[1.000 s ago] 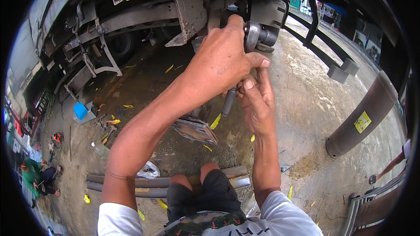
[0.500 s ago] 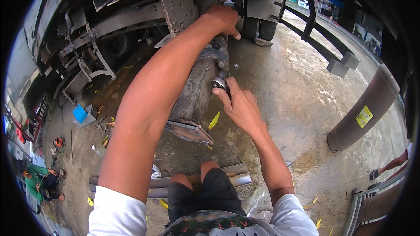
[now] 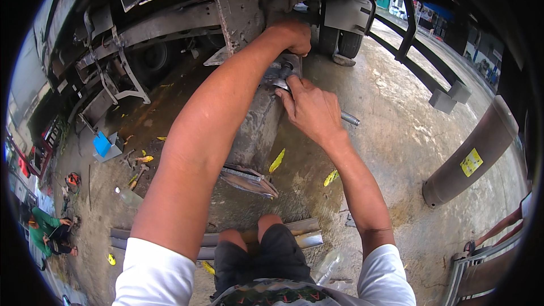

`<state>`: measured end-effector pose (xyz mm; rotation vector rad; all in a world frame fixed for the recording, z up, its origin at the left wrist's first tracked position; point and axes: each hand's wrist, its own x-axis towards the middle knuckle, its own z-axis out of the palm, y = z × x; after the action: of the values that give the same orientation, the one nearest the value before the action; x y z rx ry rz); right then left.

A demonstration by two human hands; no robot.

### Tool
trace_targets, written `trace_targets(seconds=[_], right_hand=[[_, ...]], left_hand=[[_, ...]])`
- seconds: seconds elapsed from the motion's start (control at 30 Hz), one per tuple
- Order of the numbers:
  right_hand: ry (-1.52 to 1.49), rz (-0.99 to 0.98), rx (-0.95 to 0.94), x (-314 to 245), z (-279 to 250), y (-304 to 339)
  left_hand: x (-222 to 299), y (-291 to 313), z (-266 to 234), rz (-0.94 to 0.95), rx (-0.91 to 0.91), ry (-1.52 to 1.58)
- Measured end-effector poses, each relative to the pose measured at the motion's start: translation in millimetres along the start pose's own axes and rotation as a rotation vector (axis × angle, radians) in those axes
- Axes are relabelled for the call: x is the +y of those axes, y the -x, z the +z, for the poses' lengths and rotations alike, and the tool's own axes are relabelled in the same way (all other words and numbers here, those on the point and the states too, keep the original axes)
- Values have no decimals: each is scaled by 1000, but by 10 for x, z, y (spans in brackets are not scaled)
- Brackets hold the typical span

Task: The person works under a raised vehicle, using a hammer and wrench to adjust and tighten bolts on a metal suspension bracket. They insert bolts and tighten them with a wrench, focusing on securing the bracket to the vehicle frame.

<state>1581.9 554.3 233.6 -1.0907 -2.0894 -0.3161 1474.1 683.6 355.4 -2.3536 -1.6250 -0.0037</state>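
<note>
Ratchet wrench (image 3: 350, 118) raised along steel beam (image 3: 263, 120) | right hand (image 3: 315, 111) gripping it | left hand (image 3: 291, 36): hold unclear

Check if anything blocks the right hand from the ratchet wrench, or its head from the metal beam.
Nothing visible: the right hand grips the ratchet wrench; its head overlaps the metal beam in view, contact unclear.

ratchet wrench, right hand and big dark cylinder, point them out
Ratchet wrench (image 3: 350, 118), head view, handle end.
Right hand (image 3: 314, 107), head view, back of hand.
Dark cylinder (image 3: 483, 139), head view, side wall.
</note>
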Motion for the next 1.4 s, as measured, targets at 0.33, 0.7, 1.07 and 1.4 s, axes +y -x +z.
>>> trace_targets(seconds=[0.33, 0.7, 1.07, 1.4], right_hand=[[126, -1, -123, -46, -391, -244], [321, -321, -305, 105, -538, -548], [-380, 192, 44, 177, 326, -45], [-213, 141, -125, 380, 44, 73]], left_hand=[[102, 180, -37, -50, 58, 12], [88, 121, -5, -46, 31, -11], [135, 142, 41, -59, 107, 33], [157, 129, 39, -115, 116, 45]])
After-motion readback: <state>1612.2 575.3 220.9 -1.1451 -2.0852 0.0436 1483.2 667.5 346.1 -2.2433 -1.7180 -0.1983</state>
